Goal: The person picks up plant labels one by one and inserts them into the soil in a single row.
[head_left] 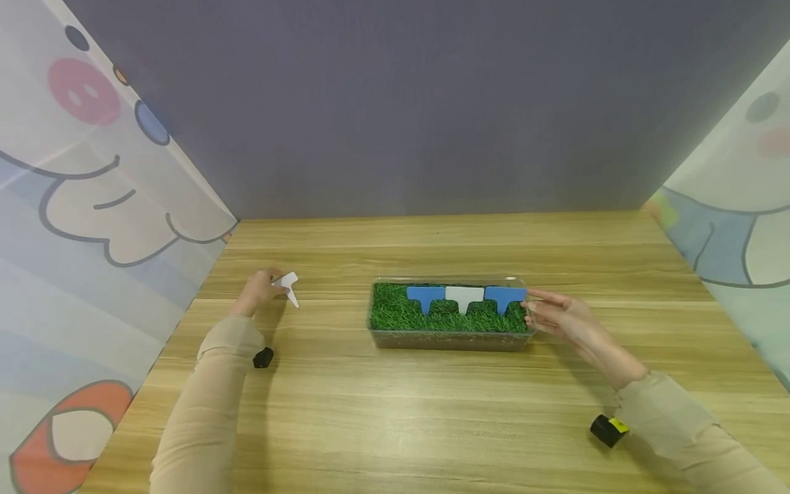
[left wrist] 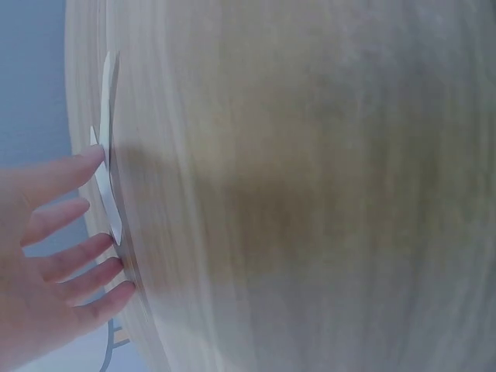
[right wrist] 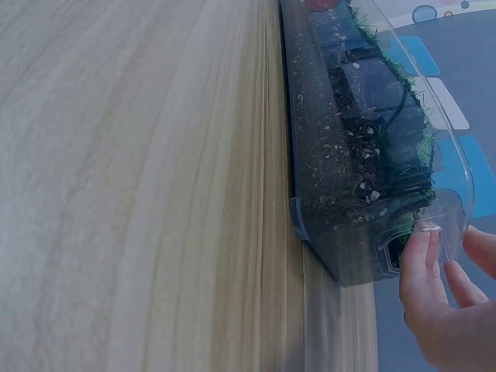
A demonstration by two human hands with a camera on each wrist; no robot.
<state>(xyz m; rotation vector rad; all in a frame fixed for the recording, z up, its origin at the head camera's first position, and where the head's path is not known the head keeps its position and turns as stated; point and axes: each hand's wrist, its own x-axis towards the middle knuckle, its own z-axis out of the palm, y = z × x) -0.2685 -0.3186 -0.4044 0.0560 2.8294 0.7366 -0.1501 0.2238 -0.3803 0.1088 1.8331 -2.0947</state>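
Note:
A clear rectangular planter box (head_left: 450, 341) holds dark soil and green artificial grass (head_left: 389, 305). A row of T-shaped plant labels stands in the grass: one blue (head_left: 426, 296), one white (head_left: 464, 296) and another blue (head_left: 505, 296). My right hand (head_left: 570, 322) grips the box's right end, with fingers at the end wall and rim in the right wrist view. Off to the left, my left hand (head_left: 256, 291) pinches a white T-shaped plant label (head_left: 288, 281) just at the tabletop. Its thumb lies against the label in the left wrist view; the other fingers are spread.
The wood-grain table (head_left: 395, 412) runs back to a grey wall (head_left: 420, 110). Cartoon-printed curtains (head_left: 74, 226) flank both sides. Black wrist devices hang beneath the left sleeve (head_left: 212, 391) and the right sleeve (head_left: 673, 425).

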